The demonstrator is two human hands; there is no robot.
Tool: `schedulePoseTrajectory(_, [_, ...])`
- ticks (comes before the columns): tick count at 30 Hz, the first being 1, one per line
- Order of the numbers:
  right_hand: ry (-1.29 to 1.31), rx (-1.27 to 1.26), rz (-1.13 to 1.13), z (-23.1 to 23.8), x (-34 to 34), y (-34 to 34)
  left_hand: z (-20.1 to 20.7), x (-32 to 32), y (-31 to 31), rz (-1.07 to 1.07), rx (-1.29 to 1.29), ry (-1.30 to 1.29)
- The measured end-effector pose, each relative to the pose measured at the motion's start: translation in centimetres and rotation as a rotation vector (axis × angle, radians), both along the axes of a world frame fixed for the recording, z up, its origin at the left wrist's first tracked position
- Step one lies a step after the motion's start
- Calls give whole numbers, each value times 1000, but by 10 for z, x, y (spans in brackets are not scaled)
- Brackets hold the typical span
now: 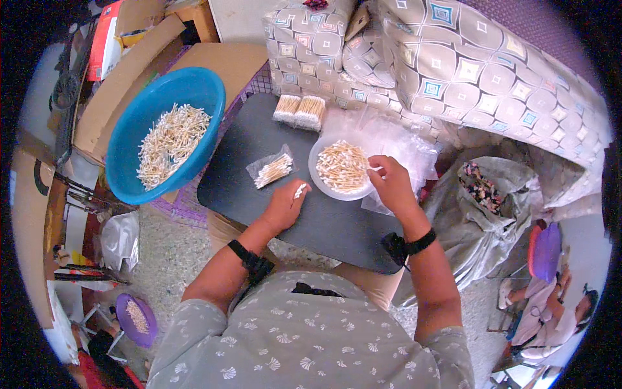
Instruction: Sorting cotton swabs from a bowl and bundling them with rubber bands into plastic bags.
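My left hand [286, 202] is closed round a small bunch of cotton swabs [299, 190], their white tips poking out at the top. Just beyond it, a clear bag partly filled with cotton swabs [273, 171] lies on the dark table [240, 146]. At the right rim of a white bowl [315, 178], my right hand [391, 181] has thumb and forefinger pinched together; whatever is between them is too small to make out. Loose cotton swabs [342, 166] fill the bowl. Two packed bags of swabs [299, 111] sit side by side at the table's far edge.
Flat clear plastic bags [405, 152] lie right of the bowl. A large blue basin [217, 97] of swabs stands left, beside cardboard [129, 91]. A patterned sofa [440, 71] borders the far side. A grey sack [453, 220] stands right; another person [551, 318] sits at lower right.
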State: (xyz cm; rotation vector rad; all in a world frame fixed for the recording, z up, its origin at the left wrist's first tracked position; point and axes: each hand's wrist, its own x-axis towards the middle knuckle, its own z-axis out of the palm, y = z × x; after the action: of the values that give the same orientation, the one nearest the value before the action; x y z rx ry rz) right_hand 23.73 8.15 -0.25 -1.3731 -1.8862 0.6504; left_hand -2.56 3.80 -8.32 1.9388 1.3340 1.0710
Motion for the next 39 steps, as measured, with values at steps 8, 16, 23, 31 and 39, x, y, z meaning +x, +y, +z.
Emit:
schedulePoseTrajectory(8, [-456,15,49,-5,-17,43,-1,2,-5,38,-18,3])
schedulePoseTrajectory(16, [-530,-33,1,-18,-25,57,-2,2,-6,26,-47,-5])
schedulePoseTrajectory(23, [-238,-66,-63,-10,-25,48,-6,2,-6,53,-42,2])
schedulePoseTrajectory(31, [262,-205,-54,-6,-24,23,-4,2,-7,55,17,-15])
schedulePoseTrajectory(39, [610,-568,139,1,-40,-45,5,-2,4,113,-290,-340])
